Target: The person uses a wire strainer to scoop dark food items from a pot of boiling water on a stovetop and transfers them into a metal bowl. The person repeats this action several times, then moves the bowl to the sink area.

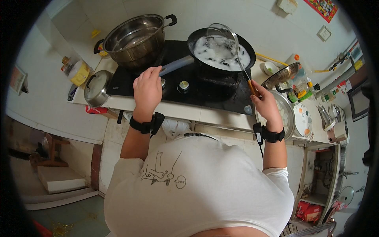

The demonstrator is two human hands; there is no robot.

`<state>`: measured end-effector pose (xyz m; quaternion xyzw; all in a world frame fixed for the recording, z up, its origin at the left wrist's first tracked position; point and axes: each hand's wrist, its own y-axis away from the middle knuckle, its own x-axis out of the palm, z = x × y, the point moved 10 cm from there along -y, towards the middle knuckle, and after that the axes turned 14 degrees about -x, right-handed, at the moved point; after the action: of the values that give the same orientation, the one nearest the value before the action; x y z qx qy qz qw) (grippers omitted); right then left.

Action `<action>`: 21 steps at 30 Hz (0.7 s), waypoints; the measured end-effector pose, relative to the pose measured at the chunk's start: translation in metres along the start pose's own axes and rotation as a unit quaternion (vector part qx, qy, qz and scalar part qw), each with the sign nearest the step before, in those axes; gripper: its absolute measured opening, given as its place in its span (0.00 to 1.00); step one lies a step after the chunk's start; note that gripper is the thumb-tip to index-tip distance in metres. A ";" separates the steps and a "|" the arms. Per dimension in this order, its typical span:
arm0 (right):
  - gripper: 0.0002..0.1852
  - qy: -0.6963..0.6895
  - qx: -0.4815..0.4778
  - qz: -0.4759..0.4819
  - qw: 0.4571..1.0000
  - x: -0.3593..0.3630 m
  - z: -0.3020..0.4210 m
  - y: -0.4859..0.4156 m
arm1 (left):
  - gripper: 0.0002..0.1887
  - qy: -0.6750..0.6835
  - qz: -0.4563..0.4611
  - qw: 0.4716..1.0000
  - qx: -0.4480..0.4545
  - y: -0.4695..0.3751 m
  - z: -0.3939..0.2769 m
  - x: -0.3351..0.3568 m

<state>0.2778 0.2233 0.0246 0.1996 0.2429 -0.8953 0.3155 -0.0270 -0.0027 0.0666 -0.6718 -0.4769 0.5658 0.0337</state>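
Observation:
A black wok (252,60) sits on the right side of the black glass gas stove (174,53). White foamy liquid (207,58) with dark pieces of food fills much of it. My left hand (148,89) is closed around the end of the wok's long grey handle (177,65). In my right hand (266,103) is the wooden grip of a wire-mesh skimmer (237,44). The skimmer's round head is tilted over the wok, and its lower part overlaps the foam. Whether it dips into the liquid I cannot tell.
A large two-handled steel pot (134,51) stands on the stove's left side. Beside it are a domed lid (97,89) and an oil bottle (78,72). Rightward are a metal basin (291,124) with pale food, a patterned plate (302,120), a small pan (282,76) and seasoning bottles (300,91).

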 end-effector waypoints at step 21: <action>0.30 -0.023 0.043 0.033 0.998 -0.025 0.004 0.023 | 0.19 -0.001 -0.003 1.000 0.003 0.000 0.000 0.000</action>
<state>0.3106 0.2170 0.0340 0.1999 0.1903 -0.8984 0.3416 -0.0267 -0.0027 0.0664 -0.6695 -0.4774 0.5679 0.0363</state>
